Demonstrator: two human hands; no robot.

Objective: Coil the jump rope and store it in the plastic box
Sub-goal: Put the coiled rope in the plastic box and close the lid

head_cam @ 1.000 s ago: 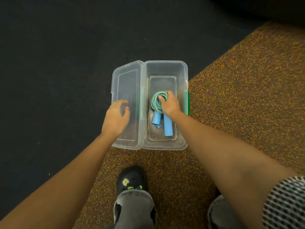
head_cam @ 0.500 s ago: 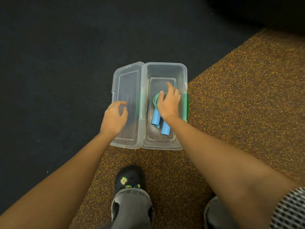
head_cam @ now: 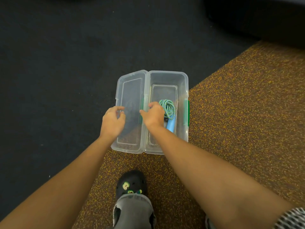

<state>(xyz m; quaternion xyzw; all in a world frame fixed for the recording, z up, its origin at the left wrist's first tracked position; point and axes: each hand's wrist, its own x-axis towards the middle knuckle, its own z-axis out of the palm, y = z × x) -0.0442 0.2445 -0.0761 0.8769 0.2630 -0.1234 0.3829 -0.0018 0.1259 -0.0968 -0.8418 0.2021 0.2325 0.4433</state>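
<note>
The green and blue coiled jump rope (head_cam: 168, 108) with its light blue handles (head_cam: 170, 126) is seen lying inside the clear plastic box (head_cam: 181, 80), near the middle of the bottom. It is no longer held. Half a second ago it was covered by the right hand (head_cam: 153, 116); now that hand has been pulled off to the left, over the hinge side, and the coil has been left on its own. The fingers of the right hand are a little apart and bent, and nothing is gripped by them. The left hand (head_cam: 113, 121) is kept over the clear open lid (head_cam: 130, 90), which lies flat beside the box; its fingers are curled and apart, and nothing is clamped. The box is set on the speckled brown floor mat (head_cam: 239, 113). The storing part looks done. Only the lid is likely left to be shut.
</note>
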